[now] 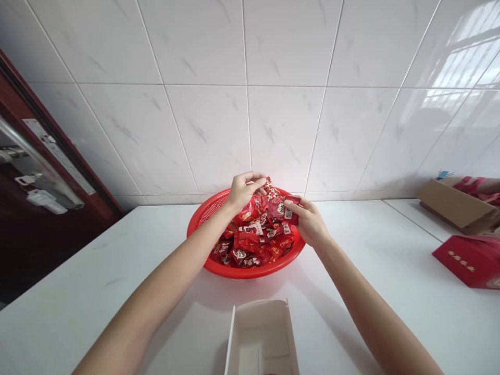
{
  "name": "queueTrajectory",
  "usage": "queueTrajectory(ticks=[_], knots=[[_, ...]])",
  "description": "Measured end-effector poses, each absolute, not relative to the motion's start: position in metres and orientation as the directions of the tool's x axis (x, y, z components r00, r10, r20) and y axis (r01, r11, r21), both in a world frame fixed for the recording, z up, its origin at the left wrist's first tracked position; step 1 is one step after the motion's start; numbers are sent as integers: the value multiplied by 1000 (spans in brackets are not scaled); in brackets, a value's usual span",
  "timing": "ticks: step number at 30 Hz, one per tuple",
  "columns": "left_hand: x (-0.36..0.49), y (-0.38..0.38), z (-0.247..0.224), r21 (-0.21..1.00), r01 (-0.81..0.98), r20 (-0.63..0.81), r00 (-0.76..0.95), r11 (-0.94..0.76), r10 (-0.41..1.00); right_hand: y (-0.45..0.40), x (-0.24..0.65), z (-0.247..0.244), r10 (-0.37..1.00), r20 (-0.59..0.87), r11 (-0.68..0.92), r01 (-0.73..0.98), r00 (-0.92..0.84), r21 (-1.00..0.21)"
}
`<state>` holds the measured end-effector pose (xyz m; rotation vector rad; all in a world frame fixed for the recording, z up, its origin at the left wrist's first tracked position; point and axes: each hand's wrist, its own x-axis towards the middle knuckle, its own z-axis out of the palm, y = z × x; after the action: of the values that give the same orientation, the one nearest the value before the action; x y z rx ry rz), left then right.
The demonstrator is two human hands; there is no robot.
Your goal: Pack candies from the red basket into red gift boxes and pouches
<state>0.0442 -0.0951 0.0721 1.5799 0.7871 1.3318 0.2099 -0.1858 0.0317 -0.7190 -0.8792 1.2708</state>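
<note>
Above the red plastic basket (195,229), my left hand (246,190) pinches a small candy packet (270,188) with a pale pattern on red. Closed on another red-wrapped candy packet (284,210) with white lettering, my right hand (310,221) is over the basket's right rim. It may hold more than one packet; the overlap hides this. Many wrapped candies (253,239) in red and dark red lie heaped in the basket. Nearer to me stands an open white paper box (260,333), its lower end cut off by the frame edge.
To the right lies a closed red gift box (464,260) with gold lettering. Behind it is an open cardboard box (457,203) with red things inside. White tiled wall (203,120) backs the white table (156,245); a dark red door (31,219) is at left.
</note>
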Motion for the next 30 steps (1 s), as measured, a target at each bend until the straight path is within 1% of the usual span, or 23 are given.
queueTrajectory(ticks=[3, 6, 8, 11, 14, 18, 20, 22, 24, 26, 28, 30], knots=[[47, -99, 73, 941, -71, 338, 255, -331, 906, -185, 211, 31, 982, 153, 186, -499, 106, -847], [49, -100, 73, 967, -87, 256, 349, -241, 901, -182, 213, 29, 975, 122, 200, -488, 187, -849], [48, -99, 72, 978, -91, 210, 409, -190, 888, -181, 214, 29, 972, 103, 195, -483, 211, -854], [44, -98, 70, 986, -84, 167, 461, -145, 871, -181, 214, 29, 975, 88, 179, -487, 203, -855], [40, -95, 69, 991, -80, 133, 497, -107, 857, -182, 213, 30, 980, 104, 175, -493, 168, -852], [38, -90, 66, 990, -133, 107, 543, -40, 833, -183, 213, 29, 975, 140, 207, -488, 171, -848], [39, -89, 62, 997, -50, 83, 590, -66, 803, -183, 214, 29, 971, 141, 222, -500, 194, -837], [43, -91, 55, 982, 133, 12, 675, -137, 738, -184, 215, 29, 968, 152, 235, -509, 199, -828], [49, -98, 45, 893, 361, -118, 765, -270, 634, -184, 215, 30, 966, 168, 246, -508, 195, -825], [55, -106, 36, 727, 515, -215, 798, -454, 563, -185, 215, 30, 967, 173, 245, -503, 187, -829], [61, -112, 30, 499, 585, -227, 801, -639, 555, -185, 215, 29, 968, 167, 239, -504, 185, -830], [64, -116, 28, 324, 609, -195, 792, -724, 579, -185, 215, 29, 968, 163, 238, -508, 188, -828]])
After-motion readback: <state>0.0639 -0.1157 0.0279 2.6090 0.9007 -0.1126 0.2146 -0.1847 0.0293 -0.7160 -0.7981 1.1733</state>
